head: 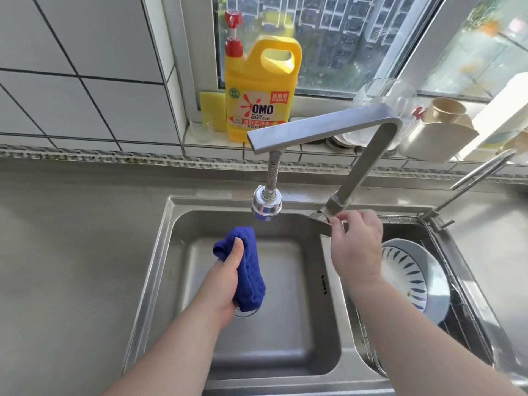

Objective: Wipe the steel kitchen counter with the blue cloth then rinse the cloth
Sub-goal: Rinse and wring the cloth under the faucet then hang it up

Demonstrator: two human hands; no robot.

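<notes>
My left hand (228, 277) grips the bunched blue cloth (249, 270) over the left sink basin (285, 352), just below and left of the faucet's spray head (266, 205). My right hand (357, 247) is at the base of the steel faucet (323, 128), its fingers curled round the flat lever handle (324, 225). No water stream is visible from the spray head. The steel counter (71, 252) stretches to the left of the sink.
A white bowl with blue marks (408, 275) lies in a wire rack in the right basin. On the window sill stand a yellow detergent jug (261, 90), a yellow sponge (213, 110), a small glass (200, 130) and a holder with cups (437, 132). A thin second tap (483, 172) rises at right.
</notes>
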